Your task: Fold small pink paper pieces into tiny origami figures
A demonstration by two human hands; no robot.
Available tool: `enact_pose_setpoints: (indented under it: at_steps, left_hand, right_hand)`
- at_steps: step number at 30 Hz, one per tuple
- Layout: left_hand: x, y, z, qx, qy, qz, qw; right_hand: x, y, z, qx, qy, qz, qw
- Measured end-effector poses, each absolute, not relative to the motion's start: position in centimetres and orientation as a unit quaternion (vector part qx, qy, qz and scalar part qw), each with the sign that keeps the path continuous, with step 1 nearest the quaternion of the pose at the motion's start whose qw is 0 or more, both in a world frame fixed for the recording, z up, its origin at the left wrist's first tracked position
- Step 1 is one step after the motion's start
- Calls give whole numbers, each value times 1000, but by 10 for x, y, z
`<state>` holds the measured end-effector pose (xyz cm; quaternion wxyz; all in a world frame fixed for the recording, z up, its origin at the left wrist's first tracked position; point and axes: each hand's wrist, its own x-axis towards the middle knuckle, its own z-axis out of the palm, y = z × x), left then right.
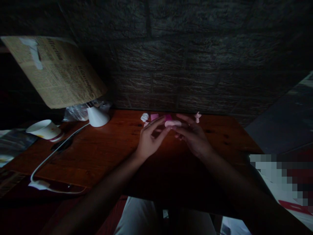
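At the frame's centre, the left hand and right hand pinch a pale pink piece above the worktop. Handling seems midway, the piece not yet released; two pink blocks lie just beyond, unheld.

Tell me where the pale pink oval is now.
In the head view, the pale pink oval is slightly right of centre, between left hand and right hand, below the magenta piece.

Single head-worn view, set close above the near edge of the wooden table; faces forward and down across it, toward the brick-patterned wall behind it.
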<state>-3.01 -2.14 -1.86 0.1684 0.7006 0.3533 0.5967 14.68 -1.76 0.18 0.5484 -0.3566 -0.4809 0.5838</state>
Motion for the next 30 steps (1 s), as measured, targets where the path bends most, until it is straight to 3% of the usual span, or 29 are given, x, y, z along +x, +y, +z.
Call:
enact_pose_setpoints:
  at_steps: [4, 8, 11, 30]
  left_hand:
    - [-33, -11, -25, 616, 388, 598, 336]
    - [-33, -8, -26, 545, 349, 516, 561]
    - [-30, -11, -23, 486, 307, 491, 654]
    - [-34, -9, -21, 400, 279, 531, 694]
  right_hand:
    - [148, -20, 4, -364, -521, 537, 554]
    - [147, -23, 4, -350, -542, 521, 558]
    - [144, -24, 3, -335, -539, 542, 551]
    - [140, -23, 5, -287, -463, 638, 545]
